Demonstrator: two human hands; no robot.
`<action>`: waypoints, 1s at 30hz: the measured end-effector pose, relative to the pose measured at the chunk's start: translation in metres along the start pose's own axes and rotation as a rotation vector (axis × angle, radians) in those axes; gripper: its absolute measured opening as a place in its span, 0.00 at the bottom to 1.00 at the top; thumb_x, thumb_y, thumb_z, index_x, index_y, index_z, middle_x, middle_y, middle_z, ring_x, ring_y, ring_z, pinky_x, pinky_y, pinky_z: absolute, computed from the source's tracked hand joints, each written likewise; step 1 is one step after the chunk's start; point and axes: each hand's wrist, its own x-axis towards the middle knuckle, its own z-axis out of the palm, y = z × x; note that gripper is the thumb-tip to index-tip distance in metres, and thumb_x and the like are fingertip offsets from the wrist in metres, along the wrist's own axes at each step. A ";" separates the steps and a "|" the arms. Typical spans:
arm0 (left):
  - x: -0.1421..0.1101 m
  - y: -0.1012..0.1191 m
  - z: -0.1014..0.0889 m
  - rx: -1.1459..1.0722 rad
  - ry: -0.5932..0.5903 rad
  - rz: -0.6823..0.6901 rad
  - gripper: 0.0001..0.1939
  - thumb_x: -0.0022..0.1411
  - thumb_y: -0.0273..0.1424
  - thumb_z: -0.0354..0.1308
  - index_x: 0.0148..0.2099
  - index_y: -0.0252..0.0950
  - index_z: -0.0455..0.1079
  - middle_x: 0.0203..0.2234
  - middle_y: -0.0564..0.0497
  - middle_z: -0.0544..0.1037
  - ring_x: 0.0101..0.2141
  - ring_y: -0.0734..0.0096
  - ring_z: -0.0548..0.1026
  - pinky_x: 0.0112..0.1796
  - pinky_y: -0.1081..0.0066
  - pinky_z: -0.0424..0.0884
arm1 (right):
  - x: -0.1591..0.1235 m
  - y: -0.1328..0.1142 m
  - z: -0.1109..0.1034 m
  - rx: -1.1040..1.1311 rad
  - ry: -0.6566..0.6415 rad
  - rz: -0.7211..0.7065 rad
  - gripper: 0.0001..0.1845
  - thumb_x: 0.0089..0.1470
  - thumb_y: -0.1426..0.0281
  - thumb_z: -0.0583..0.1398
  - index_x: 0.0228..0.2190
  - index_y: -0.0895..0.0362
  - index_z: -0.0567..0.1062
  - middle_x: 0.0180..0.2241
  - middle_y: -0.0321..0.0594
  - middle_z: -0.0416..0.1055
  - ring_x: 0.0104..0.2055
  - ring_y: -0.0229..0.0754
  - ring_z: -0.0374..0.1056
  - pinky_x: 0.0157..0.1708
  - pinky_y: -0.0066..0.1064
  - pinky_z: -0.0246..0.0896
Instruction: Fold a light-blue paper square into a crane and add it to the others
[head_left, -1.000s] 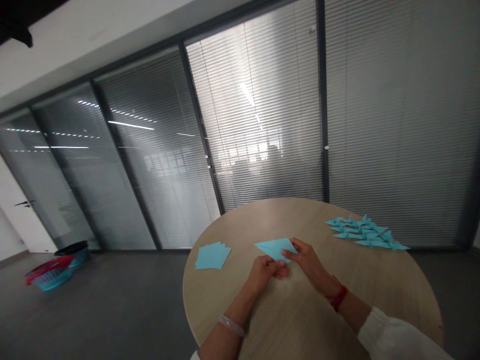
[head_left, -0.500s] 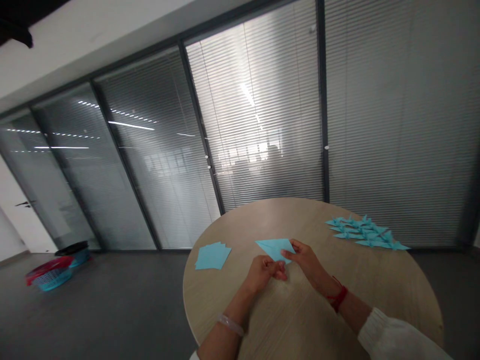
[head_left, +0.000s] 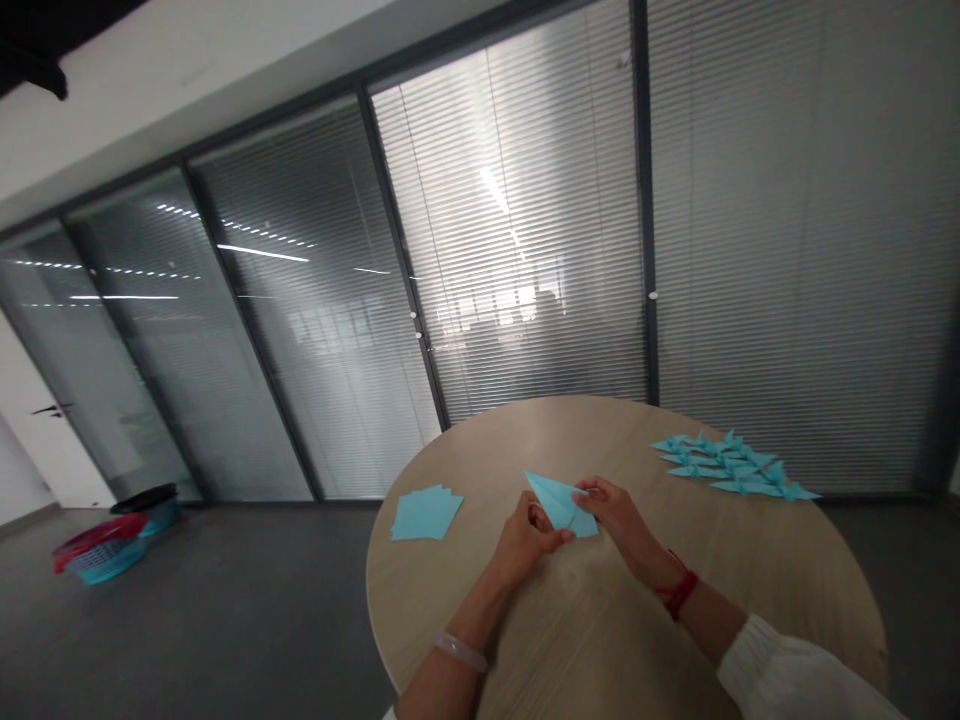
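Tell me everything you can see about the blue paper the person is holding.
The folded sheet of light blue origami paper looks thin and matte. It is creased into a narrow triangle, with its sharp tip pointing up and left above the round wooden table. The left hand grips its lower left side, and the right hand grips its right side.

A pale blue origami paper (head_left: 561, 506) is folded into a kite (crease showing). It is held over the round tabletop (head_left: 465, 480), tip toward the far edge.
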 end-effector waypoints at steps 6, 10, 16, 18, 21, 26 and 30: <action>-0.001 -0.006 0.002 0.037 0.121 0.082 0.54 0.41 0.27 0.70 0.64 0.39 0.41 0.31 0.55 0.69 0.29 0.73 0.69 0.27 0.75 0.67 | -0.007 -0.007 0.005 0.069 -0.059 0.056 0.17 0.35 0.60 0.65 0.27 0.55 0.68 0.20 0.33 0.72 0.22 0.40 0.68 0.24 0.31 0.64; 0.002 -0.008 -0.002 -0.052 0.221 0.132 0.49 0.50 0.29 0.64 0.66 0.42 0.37 0.30 0.55 0.68 0.27 0.75 0.69 0.27 0.75 0.70 | -0.009 -0.011 0.007 0.140 -0.106 0.127 0.17 0.33 0.62 0.66 0.25 0.55 0.67 0.21 0.33 0.72 0.27 0.42 0.71 0.33 0.35 0.68; 0.004 -0.006 -0.008 -0.060 0.279 0.141 0.28 0.59 0.39 0.54 0.60 0.39 0.56 0.26 0.56 0.65 0.26 0.74 0.69 0.28 0.72 0.73 | -0.005 -0.009 0.007 0.144 -0.182 0.204 0.15 0.31 0.64 0.66 0.24 0.55 0.67 0.23 0.34 0.74 0.29 0.44 0.73 0.38 0.38 0.69; 0.004 -0.005 -0.010 -0.034 0.277 0.136 0.23 0.59 0.41 0.53 0.55 0.36 0.64 0.25 0.55 0.66 0.26 0.73 0.69 0.28 0.71 0.73 | -0.004 -0.006 0.006 0.117 -0.219 0.232 0.14 0.32 0.65 0.64 0.25 0.55 0.67 0.23 0.34 0.74 0.30 0.44 0.73 0.39 0.39 0.68; 0.005 -0.004 -0.012 0.007 0.245 0.118 0.20 0.57 0.42 0.54 0.45 0.33 0.70 0.24 0.53 0.68 0.27 0.70 0.70 0.27 0.71 0.71 | -0.003 0.000 0.006 0.029 -0.258 0.246 0.14 0.32 0.65 0.63 0.25 0.56 0.67 0.22 0.34 0.73 0.30 0.44 0.73 0.37 0.39 0.68; 0.005 0.001 -0.012 0.093 0.215 0.098 0.15 0.55 0.41 0.56 0.33 0.33 0.72 0.22 0.53 0.69 0.25 0.71 0.69 0.26 0.74 0.67 | -0.002 0.007 0.008 -0.077 -0.217 0.134 0.22 0.37 0.57 0.63 0.32 0.55 0.65 0.26 0.37 0.74 0.31 0.46 0.72 0.31 0.37 0.67; 0.003 0.001 -0.010 0.181 0.174 0.090 0.14 0.53 0.40 0.59 0.33 0.33 0.74 0.20 0.53 0.70 0.24 0.72 0.66 0.26 0.75 0.61 | -0.002 0.007 0.007 -0.089 -0.154 0.050 0.25 0.39 0.57 0.63 0.36 0.54 0.61 0.26 0.35 0.73 0.29 0.44 0.72 0.29 0.35 0.66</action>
